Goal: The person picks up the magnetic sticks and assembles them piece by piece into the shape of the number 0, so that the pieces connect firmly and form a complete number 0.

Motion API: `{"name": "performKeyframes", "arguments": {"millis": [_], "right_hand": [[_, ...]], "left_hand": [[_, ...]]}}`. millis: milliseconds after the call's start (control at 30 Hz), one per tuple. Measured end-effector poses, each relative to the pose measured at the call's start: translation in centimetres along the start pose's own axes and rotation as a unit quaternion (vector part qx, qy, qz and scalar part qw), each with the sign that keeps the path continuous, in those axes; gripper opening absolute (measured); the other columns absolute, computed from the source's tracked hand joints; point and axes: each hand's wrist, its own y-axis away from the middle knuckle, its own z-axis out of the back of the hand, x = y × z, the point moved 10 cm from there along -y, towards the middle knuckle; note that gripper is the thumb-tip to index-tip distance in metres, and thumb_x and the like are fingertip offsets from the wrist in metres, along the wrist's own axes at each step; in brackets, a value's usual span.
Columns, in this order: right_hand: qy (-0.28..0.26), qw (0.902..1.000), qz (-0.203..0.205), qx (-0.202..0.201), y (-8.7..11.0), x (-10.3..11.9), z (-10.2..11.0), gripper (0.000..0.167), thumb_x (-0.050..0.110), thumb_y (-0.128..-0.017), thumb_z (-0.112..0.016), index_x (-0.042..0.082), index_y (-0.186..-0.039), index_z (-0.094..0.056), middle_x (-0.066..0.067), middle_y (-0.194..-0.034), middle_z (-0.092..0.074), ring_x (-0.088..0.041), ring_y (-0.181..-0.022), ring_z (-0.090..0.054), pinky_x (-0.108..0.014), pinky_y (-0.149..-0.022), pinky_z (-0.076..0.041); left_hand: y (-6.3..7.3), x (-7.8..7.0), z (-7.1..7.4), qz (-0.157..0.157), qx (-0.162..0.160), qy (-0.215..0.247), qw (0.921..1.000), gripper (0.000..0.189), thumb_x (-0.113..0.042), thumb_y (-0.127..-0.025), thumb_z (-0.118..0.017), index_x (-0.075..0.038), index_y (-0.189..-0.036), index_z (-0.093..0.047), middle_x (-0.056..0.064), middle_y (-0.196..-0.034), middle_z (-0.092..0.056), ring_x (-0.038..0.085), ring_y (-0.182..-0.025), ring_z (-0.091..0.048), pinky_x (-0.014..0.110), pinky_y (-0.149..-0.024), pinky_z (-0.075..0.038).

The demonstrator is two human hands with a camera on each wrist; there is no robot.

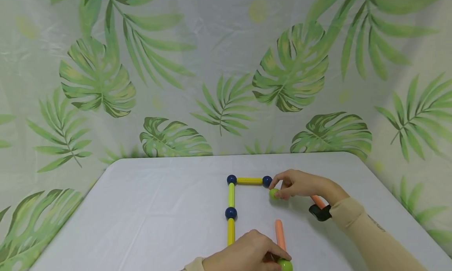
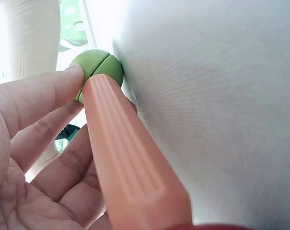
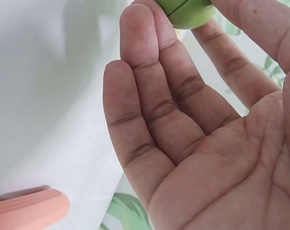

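Note:
My left hand [image 1: 243,253] pinches a green ball [image 1: 285,264] between thumb and fingers near the table's front. An orange rod [image 1: 280,233] reaches away from that ball in the head view. The left wrist view shows an orange rod [image 2: 128,153] against the ball; whether it is the same rod I cannot tell. My right hand [image 1: 303,182] pinches another green ball [image 1: 274,194] between thumb and fingertips. Just behind that ball is a dark blue ball [image 1: 267,181], on the end of a yellow rod [image 1: 249,180]; whether the balls touch is unclear.
A blue corner ball [image 1: 231,180] joins the yellow rod to a yellow-green rod [image 1: 231,195], followed by another blue ball [image 1: 231,213] and yellow rod [image 1: 231,231]. Another orange rod [image 1: 318,201] lies partly behind the right wrist. Something red [image 2: 240,227] edges into the left wrist view.

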Motion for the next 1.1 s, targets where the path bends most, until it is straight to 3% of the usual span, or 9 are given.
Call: {"name": "performKeyframes", "arguments": {"millis": [267,600,1100], "right_hand": [[-0.018,0.9997,0.01,0.015,-0.1,-0.7,-1.4,0.026,0.022,-0.105,-0.071,0.008,-0.126,-0.072,-0.015,-0.082,-0.076,-0.022,-0.079,-0.07,-0.031,-0.074,-0.053],[-0.008,0.9997,-0.002,0.021,0.1,-1.2,-2.2,0.022,0.024,-0.104,-0.072,0.013,-0.123,-0.074,-0.007,-0.089,-0.08,-0.019,-0.081,-0.072,-0.032,-0.077,-0.055],[-0.027,0.9987,0.007,0.043,0.9,-0.3,-3.6,0.02,0.024,-0.105,-0.071,0.013,-0.121,-0.075,-0.009,-0.091,-0.08,-0.019,-0.08,-0.07,-0.031,-0.076,-0.055]], "left_hand": [[0.0,0.1,0.0,-0.001,0.001,0.009,1.0,0.028,-0.013,-0.101,-0.075,-0.014,-0.129,-0.079,-0.014,-0.098,-0.081,-0.017,-0.076,-0.059,0.007,-0.072,-0.053],[0.0,0.0,0.0,-0.009,-0.003,0.002,1.0,0.028,-0.014,-0.101,-0.075,-0.014,-0.129,-0.079,-0.013,-0.098,-0.08,-0.018,-0.076,-0.058,0.007,-0.072,-0.053],[0.0,-0.1,0.0,-0.004,-0.006,-0.014,0.9999,0.027,-0.014,-0.101,-0.076,-0.015,-0.128,-0.08,-0.013,-0.096,-0.08,-0.018,-0.075,-0.058,0.005,-0.072,-0.052]]}}
